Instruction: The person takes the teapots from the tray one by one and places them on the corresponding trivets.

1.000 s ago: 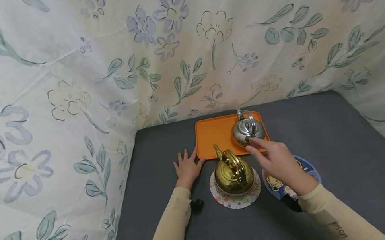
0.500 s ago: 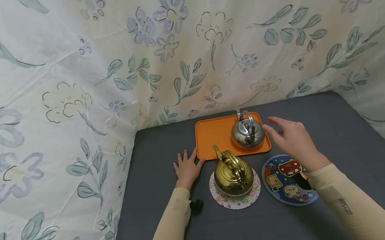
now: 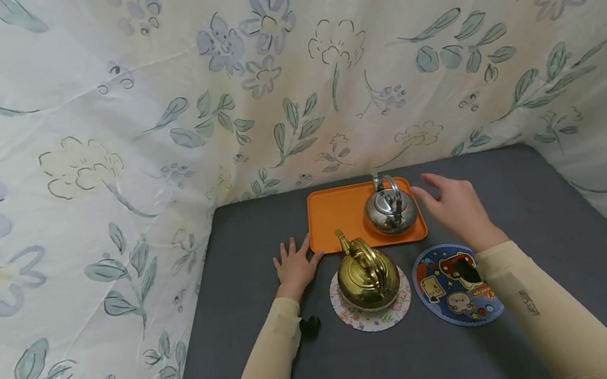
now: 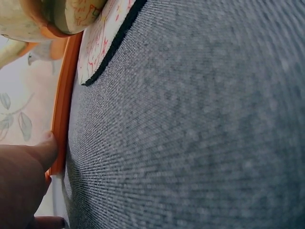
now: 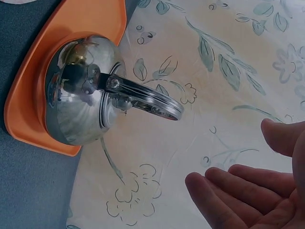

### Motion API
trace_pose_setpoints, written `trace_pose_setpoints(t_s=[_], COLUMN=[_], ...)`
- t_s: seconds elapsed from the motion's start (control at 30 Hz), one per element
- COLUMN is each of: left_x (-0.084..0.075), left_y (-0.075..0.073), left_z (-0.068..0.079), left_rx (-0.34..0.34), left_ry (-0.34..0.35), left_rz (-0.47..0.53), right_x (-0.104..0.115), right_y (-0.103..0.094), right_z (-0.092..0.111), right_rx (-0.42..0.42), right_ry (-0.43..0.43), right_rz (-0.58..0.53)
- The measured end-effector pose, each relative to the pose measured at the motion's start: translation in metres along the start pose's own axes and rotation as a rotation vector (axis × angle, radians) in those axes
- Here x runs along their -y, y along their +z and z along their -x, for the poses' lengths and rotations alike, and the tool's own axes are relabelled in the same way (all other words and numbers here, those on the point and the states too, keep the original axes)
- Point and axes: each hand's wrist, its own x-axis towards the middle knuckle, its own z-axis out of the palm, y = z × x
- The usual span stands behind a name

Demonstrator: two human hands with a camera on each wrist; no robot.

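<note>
At the centre-left of the head view, we see the left hand (image 3: 295,271) with its fingers spread, touching the lower left corner of the orange tray (image 3: 335,217); in the left wrist view most of this hand is cut off at the lower left, though we make out the thumb against the tray's side. Right of centre, the right hand (image 3: 456,208) hangs with its fingers loosely extended and the thumb apart from them. It is near the silver kettle (image 3: 391,210), and the right wrist view shows a gap between the two.

The silver kettle stands upright on the right part of the tray, handle raised; in the right wrist view we cannot see its spout. Nearer us, the gold kettle (image 3: 368,279) stands on a round floral mat (image 3: 373,321), hiding the mat's middle, its spout overlapping the tray's lower edge. In the left wrist view both are cut off at the upper left.

To the right lies a round blue cartoon mat (image 3: 447,295), its right edge hidden by the right sleeve (image 3: 546,311), whose lettering is too small to read. The left sleeve (image 3: 270,358) runs toward the bottom edge. All rests on a dark grey tabletop (image 3: 393,368) before a flower-printed cloth (image 3: 342,83).
</note>
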Motion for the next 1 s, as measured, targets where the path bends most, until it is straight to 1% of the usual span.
trace_pose_setpoints(t_s=[0.17, 0.43, 0.63, 0.77, 0.9, 1.0], left_x=[0.0, -0.002, -0.002, 0.0, 0.001, 0.0], left_y=[0.002, 0.0, 0.0, 0.003, 0.004, 0.003], left_z=[0.001, 0.003, 0.002, -0.001, -0.001, 0.0], left_rx=[-0.008, -0.031, -0.02, -0.008, 0.002, -0.005], left_ry=[0.005, 0.008, 0.015, -0.005, -0.021, -0.012], left_rz=[0.003, 0.007, 0.005, -0.005, -0.018, -0.002], right_x=[0.0, -0.001, -0.002, -0.001, -0.001, -0.003], right_y=[0.004, 0.015, 0.023, 0.028, 0.033, 0.036], right_z=[-0.006, -0.018, -0.026, -0.031, -0.034, -0.036], right_rx=[0.016, 0.073, 0.106, 0.142, 0.194, 0.22], right_ry=[0.008, 0.043, 0.07, 0.076, 0.109, 0.138], right_rz=[-0.001, -0.032, -0.025, -0.013, -0.004, 0.0])
